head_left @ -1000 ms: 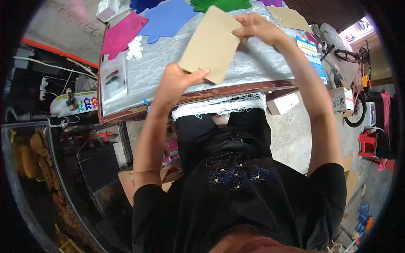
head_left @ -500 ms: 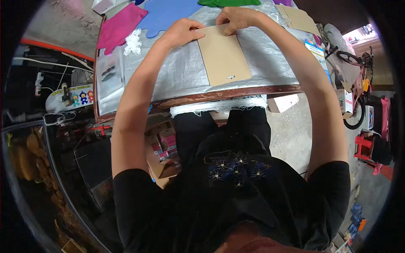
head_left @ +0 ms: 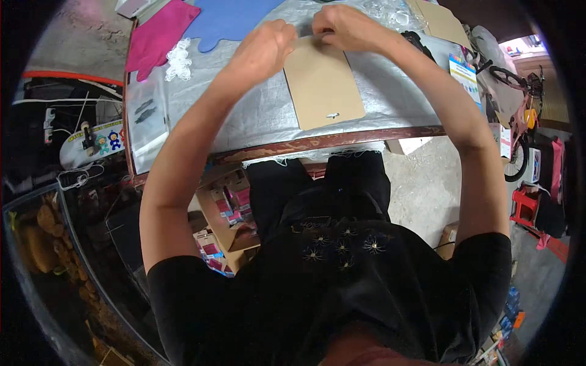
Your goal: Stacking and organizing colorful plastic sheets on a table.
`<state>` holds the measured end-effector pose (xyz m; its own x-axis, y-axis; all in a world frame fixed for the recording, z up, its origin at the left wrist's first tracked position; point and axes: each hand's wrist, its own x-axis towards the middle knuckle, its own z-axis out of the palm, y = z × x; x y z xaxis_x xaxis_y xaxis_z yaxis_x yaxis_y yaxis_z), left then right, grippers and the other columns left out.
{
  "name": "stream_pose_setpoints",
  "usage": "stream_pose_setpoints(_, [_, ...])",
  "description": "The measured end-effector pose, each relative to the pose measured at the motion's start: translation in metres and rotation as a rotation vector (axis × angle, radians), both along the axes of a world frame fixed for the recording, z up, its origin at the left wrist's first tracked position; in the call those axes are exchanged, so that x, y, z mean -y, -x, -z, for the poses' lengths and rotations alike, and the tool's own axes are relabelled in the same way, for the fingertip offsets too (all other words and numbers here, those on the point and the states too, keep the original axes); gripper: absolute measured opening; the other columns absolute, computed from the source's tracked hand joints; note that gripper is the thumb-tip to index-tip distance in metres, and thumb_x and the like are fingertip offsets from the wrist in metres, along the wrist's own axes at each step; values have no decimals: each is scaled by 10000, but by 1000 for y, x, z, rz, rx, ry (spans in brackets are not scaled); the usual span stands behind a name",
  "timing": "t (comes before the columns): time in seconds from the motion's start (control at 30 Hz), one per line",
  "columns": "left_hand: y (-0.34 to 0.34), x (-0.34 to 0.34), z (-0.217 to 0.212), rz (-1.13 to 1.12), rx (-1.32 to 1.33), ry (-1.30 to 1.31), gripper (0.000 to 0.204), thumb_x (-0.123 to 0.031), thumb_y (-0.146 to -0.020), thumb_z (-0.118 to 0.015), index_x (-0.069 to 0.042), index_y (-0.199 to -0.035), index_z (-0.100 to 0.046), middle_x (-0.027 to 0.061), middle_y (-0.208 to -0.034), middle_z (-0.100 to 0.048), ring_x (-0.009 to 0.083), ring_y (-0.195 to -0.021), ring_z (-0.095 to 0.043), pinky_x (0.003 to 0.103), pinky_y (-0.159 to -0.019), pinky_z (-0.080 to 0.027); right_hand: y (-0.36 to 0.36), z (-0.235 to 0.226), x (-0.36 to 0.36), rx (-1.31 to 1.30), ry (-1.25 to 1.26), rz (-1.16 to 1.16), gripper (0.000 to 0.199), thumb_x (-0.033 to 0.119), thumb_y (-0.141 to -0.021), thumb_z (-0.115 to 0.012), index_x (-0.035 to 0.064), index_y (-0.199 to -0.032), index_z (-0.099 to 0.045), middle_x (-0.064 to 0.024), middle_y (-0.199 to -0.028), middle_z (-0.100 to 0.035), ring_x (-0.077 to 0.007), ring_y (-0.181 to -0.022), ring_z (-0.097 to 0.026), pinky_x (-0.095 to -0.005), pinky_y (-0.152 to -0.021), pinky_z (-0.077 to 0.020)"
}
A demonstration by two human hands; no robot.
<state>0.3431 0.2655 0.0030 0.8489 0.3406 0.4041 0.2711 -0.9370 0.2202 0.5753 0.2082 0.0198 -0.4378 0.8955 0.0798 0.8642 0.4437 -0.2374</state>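
Head view shows the tan card [head_left: 322, 85] flat on the silver-covered counter [head_left: 256, 116], long axis running away from the person, both hands' fingers pinched on its far edge.

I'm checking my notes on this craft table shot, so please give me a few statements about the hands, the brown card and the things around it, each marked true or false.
1. Both hands, left hand and right hand, are at the far edge of the brown card. True.
2. The card stands upright. False: it lies flat on the silver table cover.
3. A pink felt piece lies left of the card. True.
4. The white lace bit sits on the card. False: it lies beside the pink felt.
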Motion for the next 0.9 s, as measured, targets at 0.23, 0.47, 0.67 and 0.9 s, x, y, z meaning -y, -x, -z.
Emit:
stream_pose_setpoints(0.23, [1, 34, 9, -93, 26, -172, 183, -25, -795, -615, -37, -977, -605, 116, -941, -584, 297, -939, -609, 387, -757, -561, 27, 24, 55, 23, -522, -39, 192, 80, -680, -661, 21, -862, -644, -102, -883, -599, -288, -902, -605, -377, -787, -510])
stream_pose_setpoints(0.47, [8, 40, 6, -96, 37, -229, 200, -16, -777, -607, -50, -975, -610, 93, -945, -575, 255, -933, -609, 343, -748, -567, 42, 30, 62, 152, -572, 35, 188, 137, -707, -627, 10, -844, -645, -86, -890, -592, -252, -901, -588, -356, -792, -501])
stream_pose_setpoints(0.67, [11, 60, -6, -114, -159, -320, 198, -24, -778, -609, -24, -975, -615, 76, -956, -579, 225, -953, -611, 300, -737, -568, 52, 28, 78, 278, -552, 106, 185, 147, -709, -625, -2, -810, -668, -81, -892, -593, -238, -928, -579, -333, -778, -487])
stream_pose_setpoints(0.9, [8, 77, -9, -149, -304, -285, 286, -25, -774, -624, 52, -1050, -629, 93, -1009, -576, 223, -997, -596, 274, -768, -572, 57, 19, 85, 315, -460, 70, 176, 152, -693, -634, -5, -756, -684, -91, -896, -585, -243, -912, -562, -330, -770, -470])
